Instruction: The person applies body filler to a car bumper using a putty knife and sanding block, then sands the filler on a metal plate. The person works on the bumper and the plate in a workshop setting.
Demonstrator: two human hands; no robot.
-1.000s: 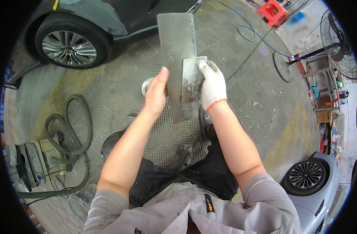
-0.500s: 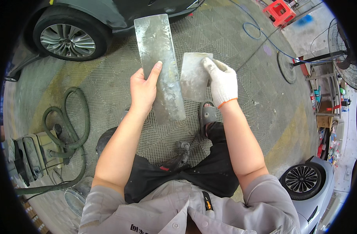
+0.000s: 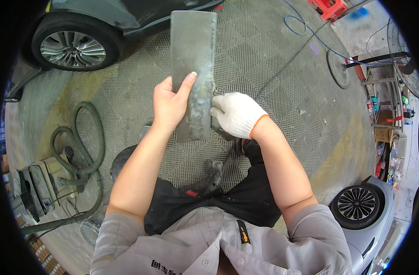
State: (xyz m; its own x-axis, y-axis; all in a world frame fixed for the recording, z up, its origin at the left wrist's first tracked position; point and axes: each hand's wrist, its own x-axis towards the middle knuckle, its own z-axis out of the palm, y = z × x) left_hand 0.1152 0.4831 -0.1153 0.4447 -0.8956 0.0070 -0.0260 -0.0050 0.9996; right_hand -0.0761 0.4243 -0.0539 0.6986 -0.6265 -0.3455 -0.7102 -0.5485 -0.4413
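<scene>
My bare left hand [image 3: 169, 104] grips a long, flat, grey putty board [image 3: 193, 43] by its left edge, the thumb lying across its face. The board stands nearly straight up and down in view, with pale smears on its lower right half. My right hand [image 3: 240, 114], in a white knit glove with an orange cuff, is closed at the board's right edge. It holds a smaller flat putty scraper [image 3: 222, 130], mostly hidden by the glove; only a dark strip shows below the fingers. Whether the scraper touches the board I cannot tell.
A dark car's wheel [image 3: 73, 48] stands at the far left. On the left lie a green ribbed hose [image 3: 99, 137] and a boxy machine [image 3: 42, 183]. A fan [image 3: 404, 64], a cluttered shelf [image 3: 386, 103] and a silver car's wheel [image 3: 356, 206] are at the right.
My right hand has moved left and down to the board's edge, turning the scraper so it mostly disappears from view. The board has tilted more upright in my left hand.
</scene>
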